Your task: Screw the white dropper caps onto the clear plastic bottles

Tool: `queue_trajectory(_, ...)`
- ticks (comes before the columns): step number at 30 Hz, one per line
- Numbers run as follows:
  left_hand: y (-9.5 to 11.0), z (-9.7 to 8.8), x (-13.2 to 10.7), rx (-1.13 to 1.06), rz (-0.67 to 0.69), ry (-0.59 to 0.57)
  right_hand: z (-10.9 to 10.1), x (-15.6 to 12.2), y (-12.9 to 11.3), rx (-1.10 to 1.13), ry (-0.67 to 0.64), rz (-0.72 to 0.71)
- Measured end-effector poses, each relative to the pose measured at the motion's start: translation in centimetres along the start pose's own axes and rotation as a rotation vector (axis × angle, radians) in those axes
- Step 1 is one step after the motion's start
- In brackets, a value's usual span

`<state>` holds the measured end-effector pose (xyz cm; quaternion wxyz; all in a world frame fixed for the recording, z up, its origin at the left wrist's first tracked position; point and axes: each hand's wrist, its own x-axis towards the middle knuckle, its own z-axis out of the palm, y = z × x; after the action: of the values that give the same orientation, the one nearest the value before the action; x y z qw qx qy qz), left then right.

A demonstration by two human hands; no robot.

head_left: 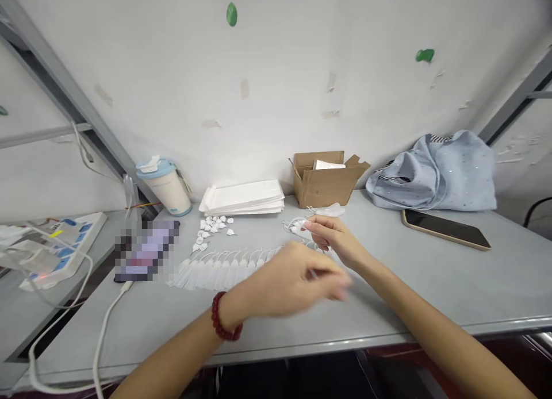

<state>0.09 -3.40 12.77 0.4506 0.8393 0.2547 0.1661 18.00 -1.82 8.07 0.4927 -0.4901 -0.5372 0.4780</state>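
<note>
Left hand (290,285), fingers (332,279) too blurred to tell; right hand (334,241), fingers pinched on one white cord (294,225).

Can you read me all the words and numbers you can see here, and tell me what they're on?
None can be read: the power strip has tiny marks too blurred to read, the phone is pixelated, and the box and cup show nothing readable.
</note>
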Motion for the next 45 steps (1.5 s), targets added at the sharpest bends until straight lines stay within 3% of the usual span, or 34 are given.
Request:
queue_trajectory(2,-2.0,-1.0,1.5,0.007,-0.104,0.048,0.2,0.1,0.1,0.003,0.001,-0.002)
queue_trajectory(5,-5.2,-1.7,2.7,0.011,-0.213,0.280,0.4,0.2,0.3,-0.001,-0.025,0.013)
queue_trajectory(8,-7.0,-1.6,2.7,-0.097,-0.143,0.382,0.7,0.1,0.6,0.002,-0.077,0.021)
queue_trajectory(12,-7.0,-1.0,2.0,-0.264,-0.078,0.370,1.2,-0.2,0.7,0.030,-0.178,0.061)
queue_trajectory(16,-6.8,-0.9,1.6,-0.287,-0.090,0.329,1.7,-0.3,0.6,0.037,-0.177,0.104)
queue_trajectory(19,-7.1,-0.8,1.4,-0.222,-0.038,0.318,1.8,-0.3,0.7,0.021,-0.171,0.115)
queue_trajectory(25,-7.7,-0.3,1.2,-0.010,0.147,0.438,1.7,-0.4,0.9,-0.002,-0.189,0.157)
queue_trajectory(33,-7.8,-0.4,1.6,-0.314,-0.061,0.327,2.1,-0.5,1.0,-0.099,-0.176,0.035)
queue_trajectory(38,-8.1,-0.1,1.7,-0.315,-0.025,0.367,2.0,-0.6,1.0,-0.124,-0.111,0.051)
queue_trajectory(45,-8.1,0.1,1.6,-0.056,0.125,0.471,1.7,-0.2,1.6,-0.104,-0.123,0.072)
